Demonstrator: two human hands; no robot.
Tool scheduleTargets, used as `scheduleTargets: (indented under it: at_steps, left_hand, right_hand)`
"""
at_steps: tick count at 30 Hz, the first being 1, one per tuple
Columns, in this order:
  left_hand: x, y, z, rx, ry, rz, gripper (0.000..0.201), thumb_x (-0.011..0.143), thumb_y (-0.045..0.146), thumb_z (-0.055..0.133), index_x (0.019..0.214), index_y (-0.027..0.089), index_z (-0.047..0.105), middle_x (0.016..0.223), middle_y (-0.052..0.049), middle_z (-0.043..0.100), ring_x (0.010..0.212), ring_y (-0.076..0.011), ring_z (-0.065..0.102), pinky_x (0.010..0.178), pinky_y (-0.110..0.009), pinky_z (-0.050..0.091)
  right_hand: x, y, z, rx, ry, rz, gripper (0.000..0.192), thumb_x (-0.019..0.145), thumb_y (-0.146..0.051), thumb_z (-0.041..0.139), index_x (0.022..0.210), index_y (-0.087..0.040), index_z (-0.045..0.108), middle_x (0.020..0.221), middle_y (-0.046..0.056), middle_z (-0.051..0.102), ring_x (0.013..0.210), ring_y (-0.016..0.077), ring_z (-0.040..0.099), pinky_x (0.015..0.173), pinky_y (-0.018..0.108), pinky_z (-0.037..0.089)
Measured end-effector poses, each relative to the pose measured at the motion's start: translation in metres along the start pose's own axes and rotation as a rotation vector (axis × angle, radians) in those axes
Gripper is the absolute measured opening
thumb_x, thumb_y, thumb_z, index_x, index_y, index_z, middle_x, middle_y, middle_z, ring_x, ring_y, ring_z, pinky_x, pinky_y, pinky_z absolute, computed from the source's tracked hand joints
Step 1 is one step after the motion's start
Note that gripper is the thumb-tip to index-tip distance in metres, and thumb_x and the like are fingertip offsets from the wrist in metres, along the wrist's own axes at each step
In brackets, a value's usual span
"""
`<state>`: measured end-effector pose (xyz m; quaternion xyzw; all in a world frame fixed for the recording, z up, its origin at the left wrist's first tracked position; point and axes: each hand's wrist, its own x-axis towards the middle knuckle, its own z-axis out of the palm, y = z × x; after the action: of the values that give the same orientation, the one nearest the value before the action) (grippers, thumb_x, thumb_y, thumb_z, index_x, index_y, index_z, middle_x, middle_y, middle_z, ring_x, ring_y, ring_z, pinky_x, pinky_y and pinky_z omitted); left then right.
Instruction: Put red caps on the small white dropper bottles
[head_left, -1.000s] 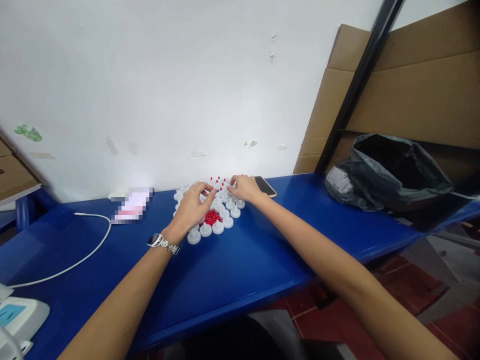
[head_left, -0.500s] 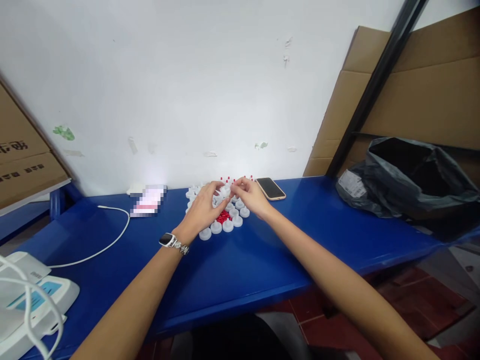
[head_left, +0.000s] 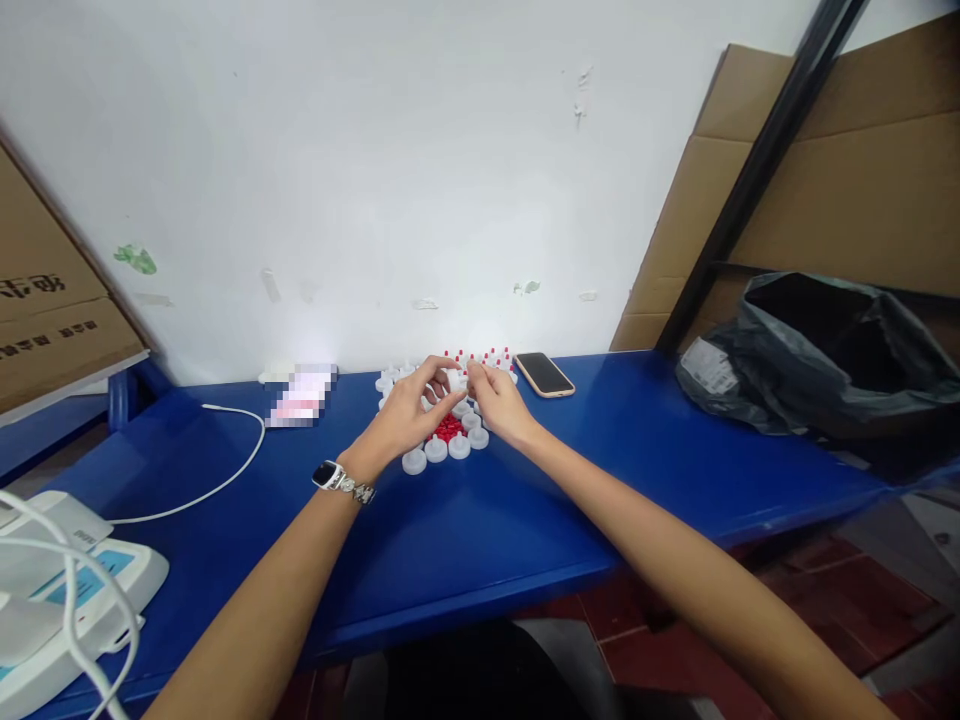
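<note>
A white spout cap (head_left: 456, 380) is held between the thumb and fingers of my left hand (head_left: 406, 408), above the other caps. My right hand (head_left: 501, 402) pinches at the right side of that cap; its fingertips hide whatever small piece is in them. Around and under my hands stand several white spout caps (head_left: 414, 461), spouts up. A pile of small red tips (head_left: 450, 428) lies among them. Behind my fingers are more white caps with red tips (head_left: 506, 354) on their spouts.
A phone (head_left: 545, 374) lies right of the caps on the blue table (head_left: 480, 540). At the left are a white cable (head_left: 225, 490) and a white device (head_left: 127, 580). A grey plastic bag (head_left: 817, 350) sits at the right by cardboard (head_left: 675, 220).
The held cap has turned and shows more of its side between my hands. The view has shifted slightly, and both hands remain close together over the caps.
</note>
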<state>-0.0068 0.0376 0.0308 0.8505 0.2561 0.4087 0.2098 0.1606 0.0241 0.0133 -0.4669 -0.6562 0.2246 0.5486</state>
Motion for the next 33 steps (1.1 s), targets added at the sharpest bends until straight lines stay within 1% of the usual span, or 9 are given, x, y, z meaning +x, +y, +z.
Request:
scheduleTargets:
  at_steps: [5, 9, 12, 18, 20, 22, 25, 29, 33]
  left_hand:
    - [0.001, 0.002, -0.004, -0.243, -0.05, -0.149, 0.029, 0.092, 0.048, 0.056, 0.096, 0.019, 0.056, 0.07, 0.003, 0.048, 0.064, -0.0118, 0.045, 0.061, -0.025, 0.037]
    - [0.004, 0.0, -0.003, -0.433, -0.083, -0.313, 0.05, 0.092, 0.06, 0.045, 0.064, 0.019, 0.044, 0.055, 0.005, 0.034, 0.052, -0.0102, 0.033, 0.052, -0.026, 0.029]
    - [0.005, -0.002, -0.003, -0.482, -0.091, -0.414, 0.058, 0.093, 0.063, 0.037, 0.055, 0.02, 0.039, 0.046, 0.005, 0.029, 0.045, -0.0091, 0.026, 0.049, -0.027, 0.028]
    - [0.003, -0.004, -0.01, -0.52, -0.192, -0.523, 0.058, 0.094, 0.064, 0.03, 0.053, 0.022, 0.036, 0.043, 0.004, 0.031, 0.039, -0.0107, 0.031, 0.049, -0.029, 0.037]
    - [0.001, -0.002, -0.012, -0.372, -0.143, -0.449, 0.055, 0.093, 0.065, 0.035, 0.064, 0.02, 0.05, 0.051, 0.0, 0.047, 0.048, -0.0138, 0.045, 0.055, -0.029, 0.042]
    - [-0.001, 0.0, -0.013, -0.229, -0.066, -0.293, 0.041, 0.089, 0.06, 0.051, 0.092, 0.02, 0.059, 0.072, -0.003, 0.06, 0.063, -0.0155, 0.054, 0.061, -0.028, 0.044]
    - [-0.002, 0.002, -0.01, -0.197, -0.041, -0.125, 0.042, 0.086, 0.05, 0.063, 0.116, 0.023, 0.052, 0.082, -0.001, 0.058, 0.069, -0.0137, 0.052, 0.063, -0.026, 0.044]
    - [0.002, 0.005, -0.003, -0.349, -0.027, -0.2, 0.035, 0.092, 0.054, 0.053, 0.09, 0.02, 0.053, 0.064, 0.004, 0.045, 0.055, -0.0103, 0.042, 0.054, -0.024, 0.037]
    - [0.006, 0.007, 0.0, -0.49, -0.018, -0.502, 0.055, 0.091, 0.067, 0.041, 0.061, 0.022, 0.033, 0.048, 0.007, 0.026, 0.041, -0.0075, 0.027, 0.041, -0.024, 0.028]
  right_hand:
    - [-0.004, -0.007, 0.007, -0.001, 0.007, -0.049, 0.047, 0.097, -0.057, 0.032, 0.067, -0.021, 0.039, 0.06, -0.003, 0.04, 0.057, 0.0121, 0.038, 0.057, 0.029, 0.03]
    - [-0.011, -0.016, 0.013, -0.018, 0.015, -0.078, 0.047, 0.098, -0.057, 0.031, 0.069, -0.021, 0.041, 0.061, -0.003, 0.042, 0.058, 0.0122, 0.039, 0.058, 0.029, 0.031]
    - [-0.014, -0.021, 0.016, -0.044, -0.001, -0.097, 0.047, 0.099, -0.057, 0.03, 0.069, -0.022, 0.04, 0.06, -0.003, 0.042, 0.056, 0.0124, 0.038, 0.057, 0.029, 0.03]
    - [-0.015, -0.021, 0.016, -0.112, -0.001, -0.125, 0.047, 0.098, -0.057, 0.031, 0.068, -0.022, 0.038, 0.059, -0.003, 0.04, 0.056, 0.0128, 0.037, 0.057, 0.029, 0.029]
    - [-0.013, -0.017, 0.014, -0.081, -0.002, -0.106, 0.048, 0.098, -0.059, 0.031, 0.068, -0.022, 0.039, 0.06, -0.003, 0.04, 0.057, 0.0129, 0.037, 0.057, 0.029, 0.03]
    - [-0.011, -0.012, 0.013, -0.031, 0.005, -0.062, 0.049, 0.097, -0.061, 0.032, 0.068, -0.022, 0.038, 0.06, -0.002, 0.04, 0.057, 0.013, 0.037, 0.057, 0.029, 0.03]
    - [-0.009, -0.006, 0.012, 0.042, 0.03, -0.006, 0.05, 0.095, -0.063, 0.034, 0.067, -0.022, 0.037, 0.06, -0.003, 0.038, 0.057, 0.0131, 0.036, 0.056, 0.029, 0.031]
    - [-0.012, -0.011, 0.013, 0.051, 0.065, -0.042, 0.047, 0.097, -0.059, 0.034, 0.068, -0.022, 0.037, 0.06, -0.003, 0.036, 0.057, 0.0128, 0.034, 0.056, 0.029, 0.03]
    - [-0.016, -0.019, 0.016, -0.032, 0.067, -0.124, 0.046, 0.099, -0.056, 0.032, 0.069, -0.022, 0.039, 0.063, -0.002, 0.04, 0.059, 0.0132, 0.037, 0.058, 0.029, 0.031]
